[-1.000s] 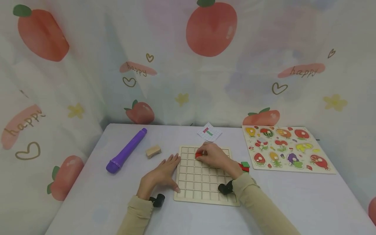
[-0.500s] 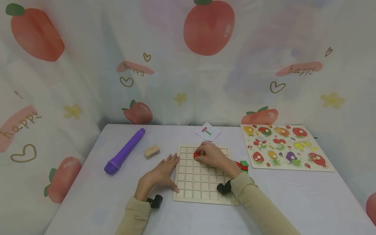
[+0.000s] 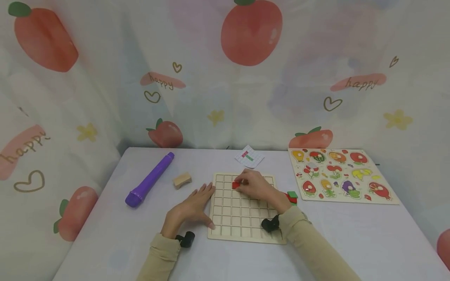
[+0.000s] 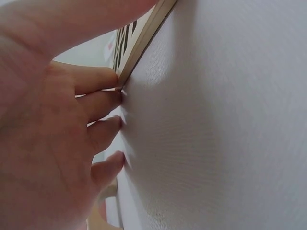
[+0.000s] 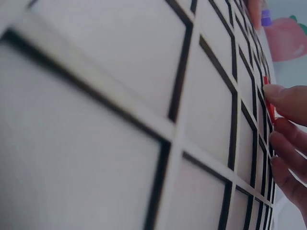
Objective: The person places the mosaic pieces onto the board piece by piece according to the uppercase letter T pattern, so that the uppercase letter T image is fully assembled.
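A wooden grid board (image 3: pixel 236 212) lies on the table. With fingers spread, my left hand (image 3: pixel 190 210) rests along its left edge, thumb on the lower left corner; in the left wrist view the left hand (image 4: pixel 53 139) has its fingertips down beside the board's side. Near the board's top, my right hand (image 3: pixel 258 188) pinches a red tile (image 3: pixel 235 185) at its right side. The right wrist view shows the red tile (image 5: pixel 268 96) low at the grid, the thumb of the right hand (image 5: pixel 291 129) against it and the other fingers bent close by.
Red and green tiles (image 3: pixel 292 195) lie right of the board, partly behind the right forearm. A patterned card (image 3: pixel 249 157) is beyond the board. A purple microphone (image 3: pixel 149 180) and a wooden block (image 3: pixel 182 180) are at left, a fruit puzzle (image 3: pixel 342 175) at right.
The right fingers have shifted slightly, and more of the red tile shows beside them than a second ago. The left hand keeps its place at the board's edge.
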Motion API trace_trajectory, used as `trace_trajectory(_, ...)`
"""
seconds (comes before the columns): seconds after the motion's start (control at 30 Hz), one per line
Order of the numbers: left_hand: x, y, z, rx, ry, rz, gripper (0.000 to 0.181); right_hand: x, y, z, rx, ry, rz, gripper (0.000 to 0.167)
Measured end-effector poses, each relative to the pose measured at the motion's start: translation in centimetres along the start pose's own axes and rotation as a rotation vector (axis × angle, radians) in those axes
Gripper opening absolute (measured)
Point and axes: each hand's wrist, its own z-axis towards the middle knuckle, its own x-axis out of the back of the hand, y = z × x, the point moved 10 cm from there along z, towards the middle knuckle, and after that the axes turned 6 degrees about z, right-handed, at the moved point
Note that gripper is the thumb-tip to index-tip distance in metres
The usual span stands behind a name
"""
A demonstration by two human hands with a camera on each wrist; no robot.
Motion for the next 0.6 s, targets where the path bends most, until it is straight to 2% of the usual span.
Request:
trace_trajectory(0.4, -0.3, 0.0, 0.1, 0.007, 0.006, -0.002, 0.126, 1.6, 0.8, -2.7, -0.082, 0.031, 0.035, 0.024)
trace_trajectory(0.6, -0.2, -0.1, 0.2, 0.004, 0.011, 0.002, 0.126, 2.6, 1.0, -4.4, -0.057, 0.065, 0.042, 0.024)
